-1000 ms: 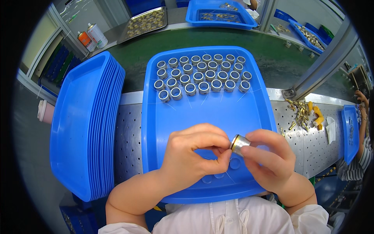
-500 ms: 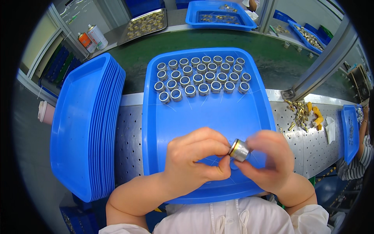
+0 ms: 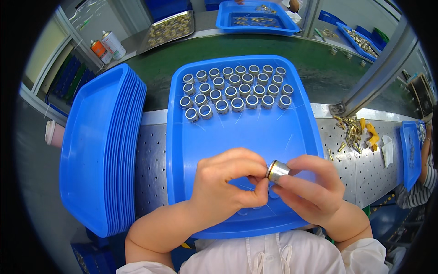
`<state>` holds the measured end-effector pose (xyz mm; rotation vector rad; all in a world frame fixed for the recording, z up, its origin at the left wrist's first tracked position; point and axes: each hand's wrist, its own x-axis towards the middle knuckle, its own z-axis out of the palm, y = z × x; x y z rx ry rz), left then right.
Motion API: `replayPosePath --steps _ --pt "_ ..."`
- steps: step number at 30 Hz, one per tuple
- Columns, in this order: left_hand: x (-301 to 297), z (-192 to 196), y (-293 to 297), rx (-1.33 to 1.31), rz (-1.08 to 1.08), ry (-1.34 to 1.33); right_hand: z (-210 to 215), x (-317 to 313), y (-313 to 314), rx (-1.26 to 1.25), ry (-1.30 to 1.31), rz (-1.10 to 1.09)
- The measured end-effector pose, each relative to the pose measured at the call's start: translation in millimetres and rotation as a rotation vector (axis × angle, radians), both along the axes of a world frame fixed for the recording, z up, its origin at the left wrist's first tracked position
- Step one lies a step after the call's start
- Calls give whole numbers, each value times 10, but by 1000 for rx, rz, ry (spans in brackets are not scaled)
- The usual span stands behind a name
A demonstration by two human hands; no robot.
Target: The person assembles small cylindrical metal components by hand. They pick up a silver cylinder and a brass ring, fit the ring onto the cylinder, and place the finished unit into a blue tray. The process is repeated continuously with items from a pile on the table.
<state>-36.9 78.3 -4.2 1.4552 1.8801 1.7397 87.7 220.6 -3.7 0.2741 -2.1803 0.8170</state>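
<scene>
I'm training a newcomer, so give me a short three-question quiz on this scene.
1. Multiple choice: What do the left hand and right hand hold between them? (a) spray can; (b) metal cylinder; (c) pink cup.
2. True or false: The stack of blue trays stands to the right of the tray under the hands.
3. Near or far: In which part of that tray are the standing rings grouped?

Key: 1 b; 2 false, it stands to the left; 3 far.

a short silver metal cylinder [image 3: 279,171], gold-banded near its left end, tilted between both hands [image 3: 230,179] [image 3: 315,186].
</scene>
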Motion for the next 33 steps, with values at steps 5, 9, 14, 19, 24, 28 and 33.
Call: replayPosePath --steps 5,9,14,19,24,28,33 --pt "12 -7 -4 25 34 93 -61 -4 11 24 39 50" --pt "33 14 -12 35 59 143 -43 -7 -10 -31 38 5" --pt "31 20 1 38 69 176 -10 -20 1 -212 -76 1" --pt "26 40 16 12 60 26 -56 -28 20 -79 24 -14" --pt "8 29 -4 -15 45 60 -56 -22 12 -3 50 -15" --pt "16 27 -26 2 53 88 -55 -15 23 49 56 10" --pt "29 44 -23 24 92 197 -36 -19 -19 -128 10 6"
